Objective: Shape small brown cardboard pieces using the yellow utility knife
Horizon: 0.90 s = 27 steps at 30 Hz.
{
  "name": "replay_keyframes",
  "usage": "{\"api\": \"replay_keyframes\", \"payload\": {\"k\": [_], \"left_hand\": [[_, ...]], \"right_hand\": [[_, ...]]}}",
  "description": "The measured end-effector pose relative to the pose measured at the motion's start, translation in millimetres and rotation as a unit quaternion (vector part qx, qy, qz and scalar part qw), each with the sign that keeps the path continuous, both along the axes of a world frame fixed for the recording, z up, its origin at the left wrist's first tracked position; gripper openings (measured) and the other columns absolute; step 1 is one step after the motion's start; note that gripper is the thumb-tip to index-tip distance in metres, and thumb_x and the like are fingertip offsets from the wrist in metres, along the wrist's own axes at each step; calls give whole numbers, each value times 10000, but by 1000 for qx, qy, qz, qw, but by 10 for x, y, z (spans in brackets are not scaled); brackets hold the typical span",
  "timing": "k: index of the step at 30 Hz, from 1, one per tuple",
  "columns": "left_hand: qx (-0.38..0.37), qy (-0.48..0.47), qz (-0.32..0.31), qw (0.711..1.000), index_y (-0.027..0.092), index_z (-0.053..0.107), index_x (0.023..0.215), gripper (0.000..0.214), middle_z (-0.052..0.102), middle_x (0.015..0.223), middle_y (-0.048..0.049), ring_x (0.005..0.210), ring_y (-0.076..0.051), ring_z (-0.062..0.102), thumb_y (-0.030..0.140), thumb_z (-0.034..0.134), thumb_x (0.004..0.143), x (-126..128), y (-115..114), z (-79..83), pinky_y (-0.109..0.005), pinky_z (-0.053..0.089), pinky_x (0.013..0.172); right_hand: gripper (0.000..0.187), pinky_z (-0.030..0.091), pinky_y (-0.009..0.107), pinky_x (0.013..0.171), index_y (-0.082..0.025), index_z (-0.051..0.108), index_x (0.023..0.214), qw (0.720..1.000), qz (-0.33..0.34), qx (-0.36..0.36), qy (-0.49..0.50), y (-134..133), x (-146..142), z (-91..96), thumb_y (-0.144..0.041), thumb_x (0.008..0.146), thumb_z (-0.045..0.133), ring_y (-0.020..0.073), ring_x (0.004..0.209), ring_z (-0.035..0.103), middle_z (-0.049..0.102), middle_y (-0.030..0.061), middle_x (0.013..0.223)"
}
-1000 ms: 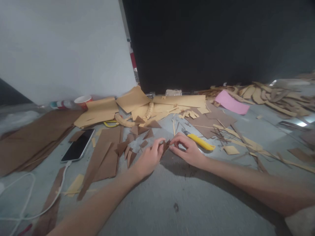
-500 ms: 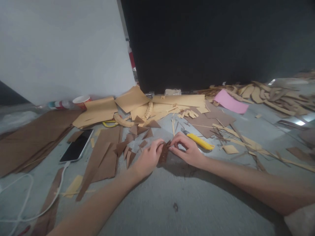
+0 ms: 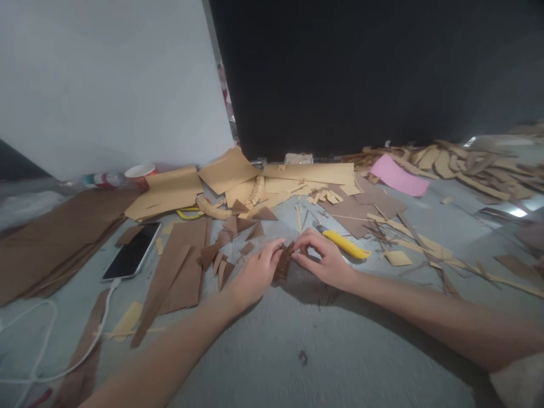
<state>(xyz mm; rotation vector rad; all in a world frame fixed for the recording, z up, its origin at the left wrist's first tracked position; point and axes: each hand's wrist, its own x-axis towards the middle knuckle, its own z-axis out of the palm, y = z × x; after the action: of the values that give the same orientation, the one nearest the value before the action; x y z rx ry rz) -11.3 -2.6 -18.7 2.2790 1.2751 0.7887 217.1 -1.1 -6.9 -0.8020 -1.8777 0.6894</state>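
Observation:
Between my two hands a small brown paper or card piece [image 3: 282, 268] with rows of narrow ridges lies on the grey table. My left hand [image 3: 257, 273] curls at its left side, thumb and index finger bent against its upper edge; the exact contact is hard to see. My right hand [image 3: 323, 262] pinches the piece's upper right edge between thumb and fingertips, and whatever else sits in that pinch is too small to make out. A yellow utility knife [image 3: 346, 245] rests just behind my right hand. Brown paper triangles [image 3: 209, 255] are scattered left of my left hand.
A phone [image 3: 132, 252] with a white cable [image 3: 104, 317] lies at left, near brown sheets [image 3: 55, 243]. Tan sheets [image 3: 170, 195], a paper cup [image 3: 141, 174] and a pink sheet [image 3: 399, 177] stand or lie at the back. Curved strips [image 3: 463, 167] are heaped at back right.
The left fingers have loosened slightly and shifted a little left, showing more of the brown piece. My right hand stays almost in place at its edge.

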Motion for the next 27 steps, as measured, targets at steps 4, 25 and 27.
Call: {"api": "replay_keyframes", "payload": {"k": [4,25,27], "left_hand": [[-8,6,-18,1000,261,564,1432,376,714,1388,-78,1241,-206,712,341,333,1146,9,10,41,-352,579,1025],[-49,-47,-35,997,251,434,1467,413,706,1383,-116,1283,-232,706,378,533,1087,19,-65,77,-379,586,1037],[-44,-46,-37,997,247,455,1447,387,708,1375,-117,1273,-234,710,377,529,1090,23,-64,86,-388,583,1040]], "right_hand": [[81,503,308,720,-221,649,940,1000,0,9,-8,-2,-4,-4,-237,1018,659,165,774,590,631,22,858],[60,498,343,763,-236,629,1054,998,-33,45,19,-28,23,-22,-226,1014,673,176,801,585,588,23,912],[103,503,351,779,-238,641,1112,998,-35,54,15,-28,24,-22,-226,1016,674,181,819,591,583,25,918]]}}
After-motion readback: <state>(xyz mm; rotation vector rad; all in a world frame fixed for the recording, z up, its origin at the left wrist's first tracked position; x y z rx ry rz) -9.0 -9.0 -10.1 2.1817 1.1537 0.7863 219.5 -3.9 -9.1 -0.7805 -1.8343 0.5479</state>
